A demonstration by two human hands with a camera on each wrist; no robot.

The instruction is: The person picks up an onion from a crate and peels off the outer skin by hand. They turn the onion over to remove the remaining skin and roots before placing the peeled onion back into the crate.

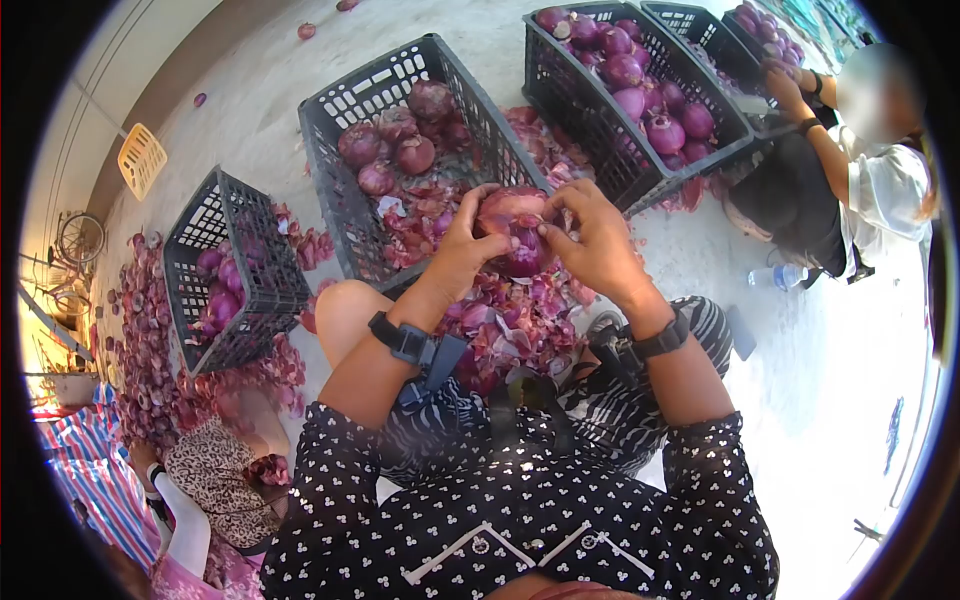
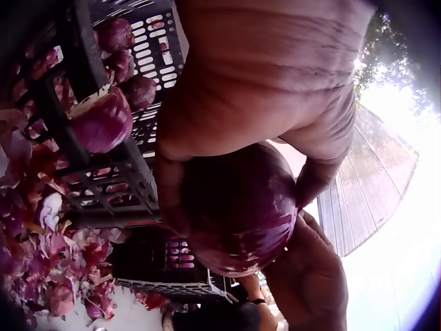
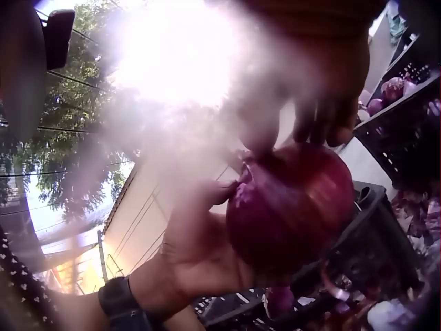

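A large red onion is held between both hands above a heap of loose skins. The left hand curls round its left side, thumb on the front; in the left wrist view its fingers wrap the dark, shiny onion. The right hand pinches at the onion's upper right with thumb and fingertips, where papery skin shows. In the right wrist view the right fingers touch the top of the onion, while the left palm supports it from below.
Ahead stands a black crate with onions and skins. Another crate full of peeled onions is at the upper right, a smaller crate at the left. A person sits at the right; a patterned garment shows lower left.
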